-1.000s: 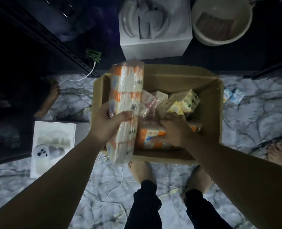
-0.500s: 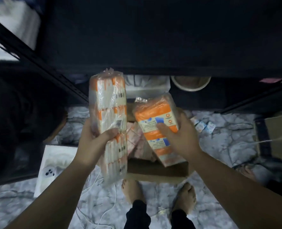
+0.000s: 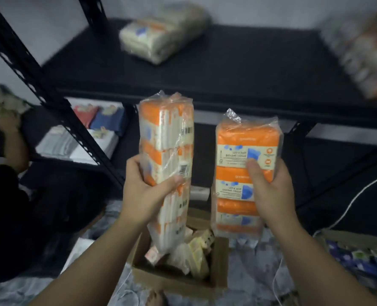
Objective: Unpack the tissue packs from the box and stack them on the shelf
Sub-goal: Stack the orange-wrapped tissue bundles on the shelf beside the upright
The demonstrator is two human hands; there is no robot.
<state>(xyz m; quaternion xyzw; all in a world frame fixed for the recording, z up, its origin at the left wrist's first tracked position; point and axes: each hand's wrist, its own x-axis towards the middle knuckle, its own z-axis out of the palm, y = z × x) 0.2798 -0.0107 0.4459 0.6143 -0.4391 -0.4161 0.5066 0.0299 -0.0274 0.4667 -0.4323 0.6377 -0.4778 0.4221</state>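
My left hand (image 3: 148, 189) grips a tall orange-and-white tissue pack (image 3: 167, 138) held upright, seen from its side. My right hand (image 3: 269, 188) holds a second orange tissue pack (image 3: 247, 142) upright, its label face toward me. Both packs hang in front of the black shelf (image 3: 238, 69), just below its front edge. Below them on the floor stands the open cardboard box (image 3: 218, 270) with several smaller packs inside. One wrapped tissue pack (image 3: 161, 34) lies on the shelf at the back, and a blurred one (image 3: 366, 54) sits at its right end.
A black slotted upright (image 3: 37, 78) runs diagonally at left. A lower shelf at left holds folded cloths (image 3: 99, 122). Another person's hand (image 3: 8, 127) and dark clothing are at far left. A second box (image 3: 359, 255) and a white cable (image 3: 346, 208) lie at right.
Both hands rose out of the box, each with a tissue pack, from floor level up to the shelf's front. My view tilted up from the box to the shelf.
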